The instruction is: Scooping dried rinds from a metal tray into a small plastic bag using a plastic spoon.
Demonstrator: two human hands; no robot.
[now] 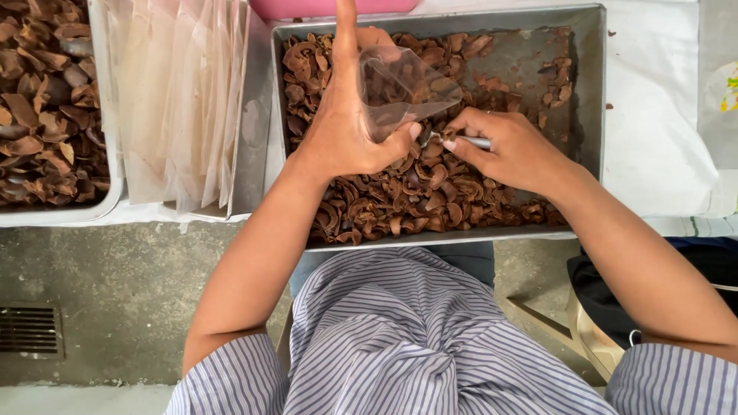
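Observation:
My left hand point(346, 127) holds a small clear plastic bag point(403, 88) open above a grey metal tray point(588, 92), with the index finger pointing up. The tray is filled with brown dried curled pieces point(400, 200). My right hand point(507, 150) grips a metal spoon point(477, 141) whose tip sits at the bag's mouth, just over the brown pieces. A few brown pieces show inside the bag.
A stack of clear plastic bags point(181, 92) lies in a tray to the left. At far left, a white tub point(115, 173) holds more brown pieces. A white cloth point(657, 115) covers the table on the right. Below is a concrete floor with a drain grate point(31, 330).

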